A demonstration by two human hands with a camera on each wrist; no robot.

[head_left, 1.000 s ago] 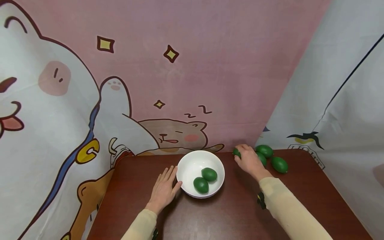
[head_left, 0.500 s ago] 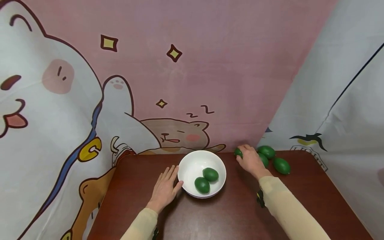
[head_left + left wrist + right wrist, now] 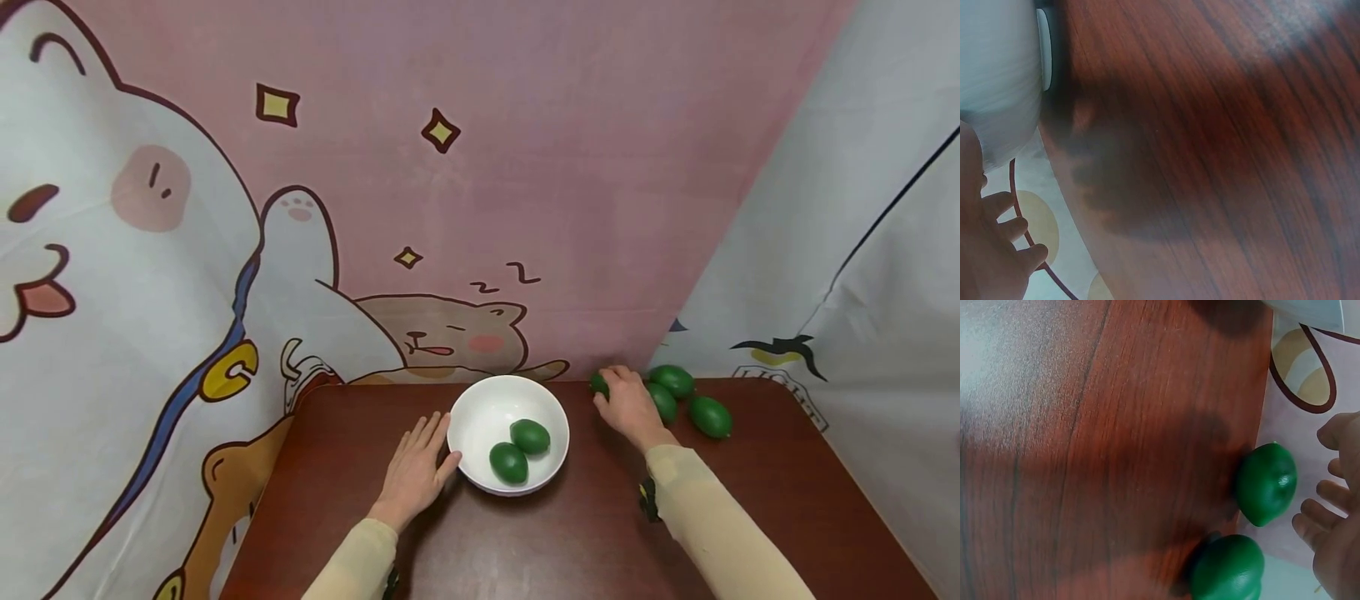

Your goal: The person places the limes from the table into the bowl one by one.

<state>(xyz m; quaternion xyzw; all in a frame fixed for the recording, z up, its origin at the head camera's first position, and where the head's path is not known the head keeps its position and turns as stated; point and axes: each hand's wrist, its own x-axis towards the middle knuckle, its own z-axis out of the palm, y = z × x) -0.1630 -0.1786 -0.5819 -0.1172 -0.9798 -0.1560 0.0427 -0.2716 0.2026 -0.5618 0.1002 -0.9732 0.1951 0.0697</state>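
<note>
A white bowl (image 3: 477, 406) stands on the brown table, with two green limes (image 3: 530, 437) inside it. My left hand (image 3: 411, 471) lies along the bowl's left side, fingers straight, fingertips and thumb right at its outer wall. In the left wrist view those fingers (image 3: 1013, 228) show beside the bowl (image 3: 997, 69). At the table's far edge my right hand (image 3: 628, 407) reaches over a lime (image 3: 599, 384), which its fingers partly cover. The right wrist view has this lime (image 3: 1266, 484) beside loosely bent, spread fingers (image 3: 1335, 494), with a visible gap between.
Several more limes lie just right of my right hand: one close by (image 3: 662, 403), one behind it (image 3: 672, 381) and one farther right (image 3: 710, 417). A printed cartoon cloth (image 3: 585, 208) hangs directly behind the table's far edge.
The whole head view has shifted slightly, so everything sits a little farther right. Both hands, the bowl and the limes keep nearly the same places relative to each other.
</note>
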